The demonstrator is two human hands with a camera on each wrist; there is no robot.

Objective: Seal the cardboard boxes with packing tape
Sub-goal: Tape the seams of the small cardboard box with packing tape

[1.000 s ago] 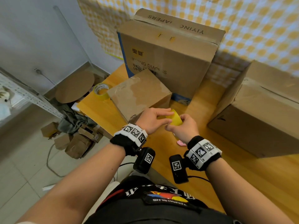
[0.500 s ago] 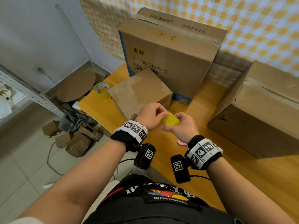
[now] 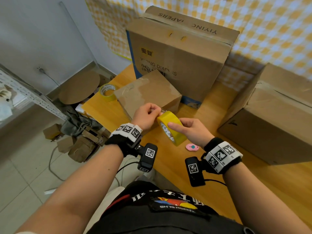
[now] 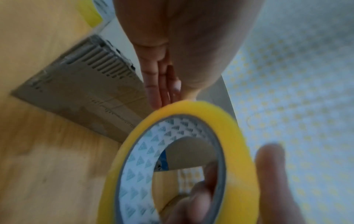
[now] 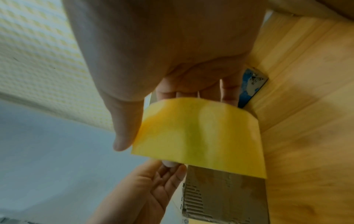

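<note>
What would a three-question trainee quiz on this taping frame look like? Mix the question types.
1. True or false: the right hand holds the yellow tape roll.
2. The left hand is: A) flat on the small box; B) pinching at the roll's edge; C) holding the pink object.
3. Fill in: a second tape roll lies on the table to the ____ of the small box.

Key: 1 true; 2 B; 3 left.
</note>
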